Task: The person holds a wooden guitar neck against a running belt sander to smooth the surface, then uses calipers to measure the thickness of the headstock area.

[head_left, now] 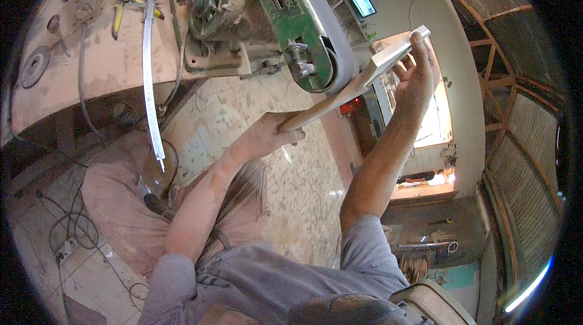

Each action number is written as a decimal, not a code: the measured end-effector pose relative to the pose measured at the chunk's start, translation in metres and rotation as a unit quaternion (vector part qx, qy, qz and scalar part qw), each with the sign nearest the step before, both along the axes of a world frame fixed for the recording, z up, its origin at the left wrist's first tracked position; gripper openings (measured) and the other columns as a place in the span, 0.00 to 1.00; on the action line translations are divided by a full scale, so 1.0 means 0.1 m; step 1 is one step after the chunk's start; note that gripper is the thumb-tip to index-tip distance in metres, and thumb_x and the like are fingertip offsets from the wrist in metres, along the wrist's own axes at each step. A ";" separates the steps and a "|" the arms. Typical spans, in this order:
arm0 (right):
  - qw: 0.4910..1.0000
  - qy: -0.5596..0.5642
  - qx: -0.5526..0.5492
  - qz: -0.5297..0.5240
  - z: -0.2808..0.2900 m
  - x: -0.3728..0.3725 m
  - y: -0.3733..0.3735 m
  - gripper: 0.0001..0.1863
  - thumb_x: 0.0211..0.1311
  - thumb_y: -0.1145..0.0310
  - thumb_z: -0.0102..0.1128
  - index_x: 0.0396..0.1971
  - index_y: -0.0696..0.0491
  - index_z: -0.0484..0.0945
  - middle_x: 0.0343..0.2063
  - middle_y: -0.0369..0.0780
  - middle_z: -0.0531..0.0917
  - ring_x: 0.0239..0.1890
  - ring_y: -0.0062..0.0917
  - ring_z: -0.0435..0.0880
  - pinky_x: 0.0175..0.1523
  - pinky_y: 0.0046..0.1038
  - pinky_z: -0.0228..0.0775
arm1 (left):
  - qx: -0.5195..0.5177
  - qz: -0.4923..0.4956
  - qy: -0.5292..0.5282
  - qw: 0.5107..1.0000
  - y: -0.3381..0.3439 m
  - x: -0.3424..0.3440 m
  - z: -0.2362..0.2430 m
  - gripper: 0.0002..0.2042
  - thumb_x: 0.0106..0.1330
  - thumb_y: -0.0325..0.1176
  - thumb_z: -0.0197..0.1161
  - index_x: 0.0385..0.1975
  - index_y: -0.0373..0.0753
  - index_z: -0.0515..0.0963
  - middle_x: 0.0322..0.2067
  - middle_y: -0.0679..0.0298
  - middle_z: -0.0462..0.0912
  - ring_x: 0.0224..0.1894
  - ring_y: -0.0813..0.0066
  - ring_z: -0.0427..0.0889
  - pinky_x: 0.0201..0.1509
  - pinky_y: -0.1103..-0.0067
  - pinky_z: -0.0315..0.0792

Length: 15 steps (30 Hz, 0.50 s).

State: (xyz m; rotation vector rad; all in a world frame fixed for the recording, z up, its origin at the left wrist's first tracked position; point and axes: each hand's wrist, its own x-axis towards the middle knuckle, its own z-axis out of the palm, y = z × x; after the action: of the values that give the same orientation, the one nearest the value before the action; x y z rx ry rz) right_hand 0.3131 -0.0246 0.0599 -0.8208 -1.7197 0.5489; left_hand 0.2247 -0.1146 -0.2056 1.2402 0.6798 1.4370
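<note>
A long shaped piece of wood (333, 101) is held between my two hands, slanting up to the right. Its near-left end is narrow like a handle, and the far end is a paler, wider block. My left hand (274, 134) is closed around the narrow end. Near the pale end, my right hand (418, 73) grips it with the thumb on top and the fingers beneath. The wood's middle lies at the rounded lower end of a green belt sander (303, 27), against or very close to the grey belt (343, 61); exact contact cannot be made out.
On the dusty workbench (115, 40) lie yellow-handled pliers (118, 18), a round disc (35, 67) and a long metal caliper or ruler (149, 70) jutting past the edge. The sander's motor (218, 6) stands behind. Cables (73, 222) lie on the floor at left.
</note>
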 end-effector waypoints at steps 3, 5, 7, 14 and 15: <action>0.999 -0.015 0.011 -0.031 0.03 0.08 0.05 0.25 0.58 0.58 0.74 0.46 0.62 0.78 0.34 0.40 0.84 0.31 0.20 0.83 0.31 0.21 0.77 | 0.008 -0.091 -0.049 0.995 0.15 0.03 -0.05 0.22 0.62 0.43 0.65 0.47 0.30 0.80 0.30 0.61 0.83 0.32 0.73 0.80 0.41 0.74 0.75; 0.998 -0.011 0.025 -0.062 0.03 0.14 0.08 0.25 0.57 0.59 0.75 0.45 0.62 0.77 0.35 0.41 0.84 0.31 0.19 0.82 0.29 0.21 0.76 | 0.005 -0.136 -0.084 0.987 0.25 0.09 -0.09 0.23 0.63 0.43 0.64 0.49 0.30 0.80 0.29 0.60 0.83 0.31 0.73 0.79 0.38 0.75 0.74; 0.994 -0.004 0.048 -0.098 0.05 0.18 0.07 0.26 0.56 0.60 0.76 0.45 0.62 0.77 0.35 0.41 0.84 0.32 0.20 0.83 0.28 0.21 0.77 | 0.010 -0.179 -0.114 0.977 0.35 0.15 -0.11 0.24 0.64 0.43 0.62 0.52 0.29 0.79 0.28 0.61 0.82 0.30 0.74 0.79 0.37 0.77 0.73; 0.984 0.007 0.113 -0.137 0.12 0.25 0.06 0.30 0.54 0.58 0.78 0.46 0.64 0.74 0.37 0.46 0.84 0.37 0.26 0.85 0.35 0.28 0.82 | 0.004 -0.270 -0.195 0.943 0.48 0.14 0.03 0.13 0.64 0.38 0.60 0.36 0.32 0.79 0.24 0.60 0.82 0.23 0.75 0.77 0.31 0.78 0.71; 0.983 0.008 0.120 -0.136 0.12 0.26 0.07 0.31 0.54 0.58 0.78 0.47 0.65 0.74 0.38 0.46 0.84 0.37 0.28 0.86 0.36 0.29 0.83 | 0.007 -0.277 -0.198 0.940 0.50 0.14 0.01 0.13 0.64 0.38 0.59 0.37 0.32 0.79 0.24 0.60 0.82 0.23 0.75 0.77 0.30 0.78 0.71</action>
State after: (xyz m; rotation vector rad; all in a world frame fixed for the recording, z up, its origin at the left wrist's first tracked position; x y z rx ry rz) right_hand 0.3386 -0.0175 0.0718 -0.8556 -1.5871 0.1578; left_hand 0.2384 -0.0649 -0.2043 1.0000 0.0306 1.1584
